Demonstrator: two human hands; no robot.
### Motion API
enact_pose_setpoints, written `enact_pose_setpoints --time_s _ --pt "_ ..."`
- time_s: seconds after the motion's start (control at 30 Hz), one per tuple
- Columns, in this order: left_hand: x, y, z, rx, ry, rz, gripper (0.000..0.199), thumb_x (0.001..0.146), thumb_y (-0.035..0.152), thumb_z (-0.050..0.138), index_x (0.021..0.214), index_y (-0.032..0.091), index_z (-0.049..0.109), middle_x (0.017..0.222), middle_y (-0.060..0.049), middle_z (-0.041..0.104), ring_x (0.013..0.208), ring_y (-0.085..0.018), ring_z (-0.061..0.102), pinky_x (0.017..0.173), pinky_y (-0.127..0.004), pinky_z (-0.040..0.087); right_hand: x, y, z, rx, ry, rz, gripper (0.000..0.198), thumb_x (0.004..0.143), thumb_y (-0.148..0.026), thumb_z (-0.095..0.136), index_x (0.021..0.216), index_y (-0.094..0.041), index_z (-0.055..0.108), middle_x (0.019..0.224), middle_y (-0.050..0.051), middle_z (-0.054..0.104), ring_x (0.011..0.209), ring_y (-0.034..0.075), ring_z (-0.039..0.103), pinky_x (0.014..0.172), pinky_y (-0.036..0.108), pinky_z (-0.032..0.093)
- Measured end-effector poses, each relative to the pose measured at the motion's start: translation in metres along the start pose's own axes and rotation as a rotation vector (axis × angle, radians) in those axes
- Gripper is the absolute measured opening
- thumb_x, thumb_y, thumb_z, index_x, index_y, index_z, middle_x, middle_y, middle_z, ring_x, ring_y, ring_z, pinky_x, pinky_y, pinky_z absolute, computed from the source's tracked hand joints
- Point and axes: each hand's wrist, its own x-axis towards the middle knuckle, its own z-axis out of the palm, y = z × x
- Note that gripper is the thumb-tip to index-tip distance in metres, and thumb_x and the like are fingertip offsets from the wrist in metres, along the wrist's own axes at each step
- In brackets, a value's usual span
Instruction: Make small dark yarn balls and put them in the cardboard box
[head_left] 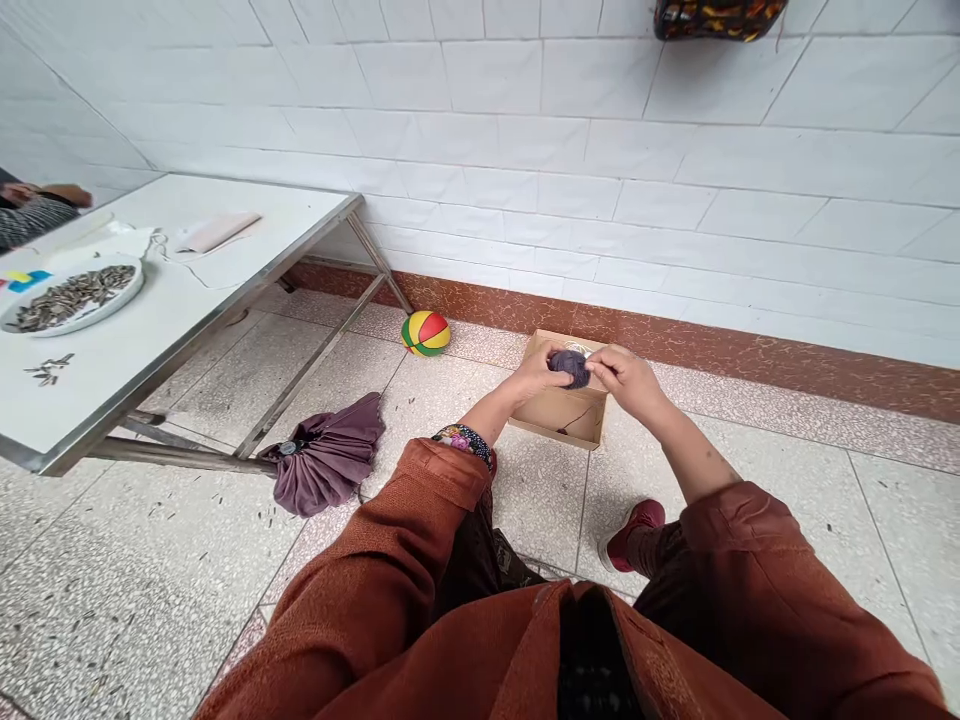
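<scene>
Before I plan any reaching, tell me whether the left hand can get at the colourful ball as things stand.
Probably not: the left hand holds dark yarn, and the colourful ball lies apart, near the table leg.

Bright, diffuse light, with soft shadow beneath the table point(171, 312); wide-angle stretching toward the edges

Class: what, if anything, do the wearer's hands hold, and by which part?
The left hand holds the yarn ball by its left side. The right hand is at its right edge; whether it pinches yarn cannot be told.
</scene>
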Motion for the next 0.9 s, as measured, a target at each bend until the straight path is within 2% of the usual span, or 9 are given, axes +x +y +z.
enact_pose_setpoints --time_s 0.1,0.17,0.23,0.33,0.47,0.57,0.73,0.8,0.9 --pt "-0.006 0.004 0.002 -0.159 -0.264 -0.051 0.048 0.059 0.022 0.079 0.103 0.018 0.061 0.099 -0.004 0.064 0.095 -0.019 0.061 0.091 -0.036 0.046 0.006 0.019 0.004 0.016 0.077 0.078 0.025 0.096 -0.041 0.055 0.084 -0.023 0.068 0.085 0.007 0.07 0.085 0.025 0.063 0.078 0.037 0.049" --pt "-0.01 0.006 0.003 -0.328 -0.311 -0.068 0.048 0.062 0.025 0.079 0.106 0.019 0.061 0.103 -0.006 0.065 0.095 -0.02 0.063 0.09 -0.037 0.048 0.0 0.026 0.015 0.046 0.086 0.164 0.028 0.097 -0.043 0.052 0.083 -0.023 0.067 0.081 0.005 0.069 0.077 0.023 0.062 0.072 0.035 0.049" --pt "-0.009 0.008 0.003 -0.458 -0.262 -0.056 0.049 0.065 0.031 0.078 0.108 0.019 0.059 0.108 -0.009 0.066 0.096 -0.022 0.064 0.089 -0.04 0.05 -0.01 0.026 0.028 0.044 0.035 0.21 0.031 0.097 -0.044 0.05 0.082 -0.023 0.066 0.076 0.004 0.067 0.073 0.022 0.061 0.067 0.034 0.049" --pt "-0.002 0.006 0.002 -0.474 -0.046 -0.036 0.049 0.067 0.034 0.076 0.108 0.019 0.055 0.113 -0.01 0.064 0.098 -0.022 0.064 0.088 -0.041 0.052 -0.024 0.013 0.04 0.02 -0.121 0.093 0.03 0.098 -0.043 0.05 0.081 -0.023 0.065 0.08 0.006 0.068 0.075 0.023 0.063 0.071 0.035 0.051" --pt "0.005 -0.002 0.001 -0.062 0.191 -0.028 0.05 0.059 0.023 0.08 0.102 0.019 0.056 0.105 -0.005 0.063 0.098 -0.021 0.059 0.094 -0.041 0.049 -0.026 -0.007 0.028 0.022 -0.161 -0.06 0.026 0.1 -0.04 0.05 0.089 -0.024 0.067 0.088 0.007 0.069 0.083 0.023 0.064 0.079 0.037 0.051" --pt "0.001 -0.004 0.004 0.134 0.032 -0.009 0.049 0.056 0.02 0.081 0.1 0.019 0.06 0.096 -0.002 0.062 0.096 -0.02 0.058 0.095 -0.039 0.046 -0.016 -0.005 0.011 0.008 -0.031 -0.029 0.024 0.099 -0.04 0.053 0.089 -0.025 0.068 0.088 0.008 0.069 0.085 0.025 0.063 0.08 0.039 0.051" --pt "-0.013 0.007 0.014 -0.23 -0.361 -0.051 0.045 0.061 0.024 0.08 0.103 0.019 0.063 0.1 -0.004 0.064 0.095 -0.019 0.061 0.087 -0.034 0.048 -0.014 0.021 0.01 0.06 0.115 0.16 0.026 0.097 -0.041 0.051 0.085 -0.023 0.066 0.087 0.007 0.069 0.085 0.025 0.064 0.079 0.04 0.051" --pt "-0.014 0.009 0.017 -0.414 -0.347 -0.065 0.048 0.063 0.027 0.081 0.106 0.019 0.062 0.104 -0.007 0.065 0.096 -0.019 0.062 0.087 -0.034 0.05 -0.022 0.026 0.019 0.073 0.082 0.213 0.026 0.096 -0.04 0.05 0.085 -0.023 0.066 0.086 0.007 0.07 0.083 0.025 0.064 0.076 0.039 0.052" --pt "-0.007 0.006 0.021 -0.52 -0.163 -0.062 0.05 0.065 0.03 0.08 0.109 0.019 0.059 0.11 -0.009 0.064 0.098 -0.021 0.064 0.087 -0.037 0.052 -0.035 0.02 0.029 0.066 -0.055 0.162 0.024 0.096 -0.039 0.052 0.085 -0.023 0.066 0.086 0.007 0.07 0.082 0.025 0.065 0.076 0.038 0.052"
